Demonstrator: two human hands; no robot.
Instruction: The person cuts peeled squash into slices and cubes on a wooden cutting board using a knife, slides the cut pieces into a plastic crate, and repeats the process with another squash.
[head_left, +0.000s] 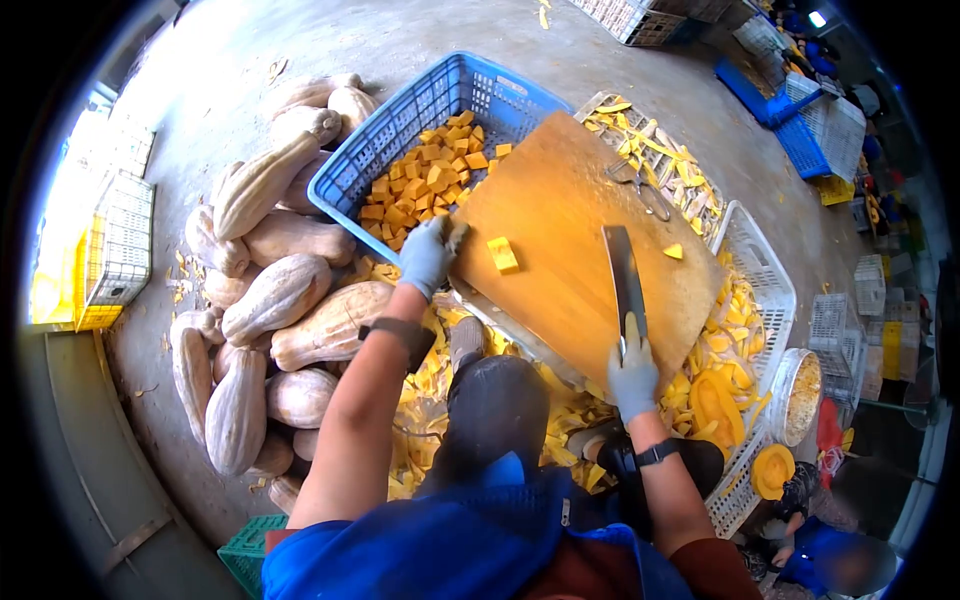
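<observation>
Fingers of grey-gloved right hand point(633, 382) grip one long steel knife point(625, 280); grey-gloved left hand point(428, 258), closure unclear; two yellow chunks point(503, 256) on one brown board point(560, 220).

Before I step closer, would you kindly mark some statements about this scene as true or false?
1. The right hand holds a knife. True.
2. No food lies on the cutting board. False: a yellow chunk lies on it.
3. Orange cubes lie in the blue crate. True.
4. The whole squashes are inside the blue crate. False: they are heaped on the floor.
5. The left hand is at the cutting board's edge. True.
</observation>
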